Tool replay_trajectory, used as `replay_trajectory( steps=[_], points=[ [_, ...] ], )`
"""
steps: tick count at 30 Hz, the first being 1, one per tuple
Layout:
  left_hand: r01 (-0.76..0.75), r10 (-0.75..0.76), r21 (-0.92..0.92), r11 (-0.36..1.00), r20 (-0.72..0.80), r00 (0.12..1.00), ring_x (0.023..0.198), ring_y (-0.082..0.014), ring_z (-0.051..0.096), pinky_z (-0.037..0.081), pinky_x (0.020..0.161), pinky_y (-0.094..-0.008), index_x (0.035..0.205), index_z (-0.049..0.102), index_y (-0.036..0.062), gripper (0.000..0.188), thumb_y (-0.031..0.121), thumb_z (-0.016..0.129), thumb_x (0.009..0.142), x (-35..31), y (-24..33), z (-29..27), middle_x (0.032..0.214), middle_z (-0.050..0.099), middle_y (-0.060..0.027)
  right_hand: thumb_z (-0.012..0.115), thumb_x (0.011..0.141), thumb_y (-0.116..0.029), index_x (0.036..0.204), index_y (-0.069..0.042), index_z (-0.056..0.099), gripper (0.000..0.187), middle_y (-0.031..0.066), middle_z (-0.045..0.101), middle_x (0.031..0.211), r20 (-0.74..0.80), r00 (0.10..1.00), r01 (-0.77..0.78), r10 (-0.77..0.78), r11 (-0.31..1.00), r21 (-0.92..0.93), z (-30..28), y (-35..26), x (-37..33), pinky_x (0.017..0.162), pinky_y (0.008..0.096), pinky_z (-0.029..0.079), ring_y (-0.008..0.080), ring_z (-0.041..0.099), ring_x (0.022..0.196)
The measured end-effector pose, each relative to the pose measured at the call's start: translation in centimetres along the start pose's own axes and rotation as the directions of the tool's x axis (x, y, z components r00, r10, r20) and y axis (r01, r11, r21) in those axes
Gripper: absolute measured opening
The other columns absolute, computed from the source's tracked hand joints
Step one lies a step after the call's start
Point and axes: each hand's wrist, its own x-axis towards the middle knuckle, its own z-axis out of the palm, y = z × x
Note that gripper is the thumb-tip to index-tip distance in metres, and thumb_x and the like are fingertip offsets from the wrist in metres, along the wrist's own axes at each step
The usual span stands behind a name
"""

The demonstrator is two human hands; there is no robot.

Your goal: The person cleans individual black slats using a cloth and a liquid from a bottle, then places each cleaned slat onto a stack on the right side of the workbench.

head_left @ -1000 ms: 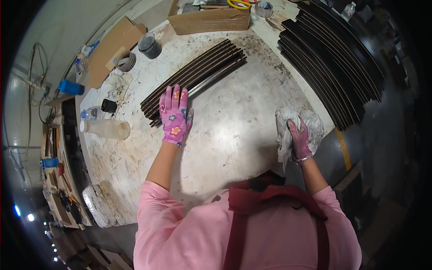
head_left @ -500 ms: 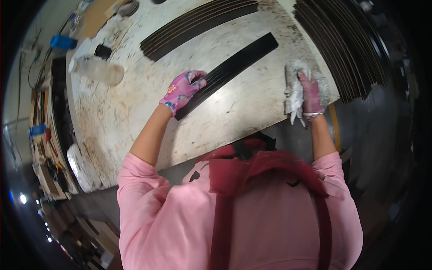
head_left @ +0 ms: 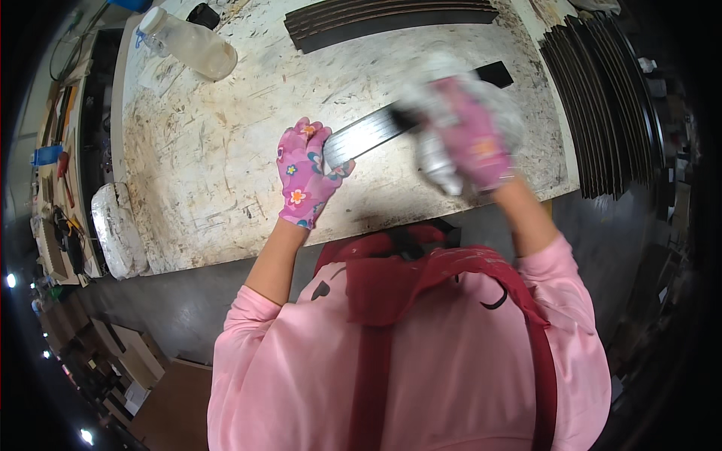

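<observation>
A long, flat black strip (head_left: 365,138) with a glossy surface lies at a slant on the stained white table (head_left: 226,150). My left hand (head_left: 304,177), in a pink flowered glove, grips the strip's near-left end, its thumb along the front edge. Over the strip's right half is my right hand (head_left: 475,139), also gloved in pink and smeared by motion. It is closed on a crumpled white rag (head_left: 507,113), which covers part of the strip. The strip's far-right tip shows beyond the rag.
Several dark curved strips (head_left: 391,21) lie side by side at the back. A larger row of dark strips (head_left: 602,109) fills the right side. A cloudy plastic bottle (head_left: 197,49) lies at the back left. A whitish wrapped bundle (head_left: 116,229) sits at the left corner, beside hand tools (head_left: 68,233).
My right hand has moved left with the rag, from the table's right edge onto the strip. My left hand has shifted to the strip's end. The view has also shifted.
</observation>
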Motion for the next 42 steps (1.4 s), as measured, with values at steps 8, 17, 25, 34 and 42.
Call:
replay_trajectory(
  steps=[8,17,25,34,42],
  points=[
    [0.007,-0.001,-0.154,0.988,0.044,0.999,0.121,-0.0364,0.047,0.036,0.103,-0.0449,0.111,0.060,0.0037,0.059,0.025,0.081,0.061,0.2,-0.9,-0.1,0.124,0.055,-0.0180,0.053,0.089,-0.024,0.119,-0.006,0.051,0.035,0.0181,0.062,0.100,-0.073,0.990,0.104,-0.117,0.981,-0.166,8.2,5.7,2.9,0.074,0.0454,0.053,0.0345,0.064,0.082],
    [-0.122,0.139,-0.157,0.980,0.098,0.985,0.122,-0.0366,0.044,0.037,0.102,-0.0440,0.115,0.059,0.0041,0.065,0.034,0.081,0.061,0.0,-3.6,0.9,0.132,0.049,-0.0181,0.062,0.076,-0.008,0.123,-0.004,0.044,0.051,0.0113,0.062,0.104,0.140,0.952,0.301,-0.271,0.911,-0.282,10.9,0.9,0.2,0.054,0.0383,0.051,0.0236,0.062,0.065],
    [-0.029,0.053,-0.240,0.970,0.098,0.994,0.122,-0.0361,0.045,0.037,0.102,-0.0434,0.114,0.059,0.0063,0.056,0.027,0.077,0.064,-0.2,-2.9,0.2,0.130,0.051,-0.0162,0.048,0.092,-0.010,0.123,-0.006,0.046,0.032,0.0127,0.066,0.083,-0.055,0.957,-0.291,0.286,0.944,-0.156,3.9,8.9,3.5,0.044,0.0346,0.047,0.0215,0.063,0.059],
    [-0.068,0.086,-0.288,0.955,0.049,0.995,0.122,-0.0379,0.045,0.037,0.103,-0.0455,0.116,0.056,0.0049,0.060,0.016,0.081,0.061,0.0,-2.3,-0.1,0.130,0.050,-0.0189,0.048,0.089,-0.032,0.120,-0.004,0.052,0.042,0.0186,0.060,0.113,0.168,0.976,0.190,-0.141,0.927,-0.324,10.0,3.7,2.3,0.096,0.0467,0.042,0.0325,0.061,0.100],
    [0.040,0.026,-0.426,0.904,0.149,0.989,0.125,-0.0358,0.042,0.034,0.104,-0.0435,0.117,0.055,0.0047,0.060,0.012,0.080,0.062,0.8,-1.4,-0.4,0.130,0.049,-0.0182,0.057,0.087,-0.032,0.110,0.001,0.059,0.040,0.0236,0.065,0.091,-0.451,0.837,-0.385,0.309,0.919,-0.085,-4.0,27.4,6.3,0.077,0.0400,0.051,0.0341,0.065,0.086]
  ],
)
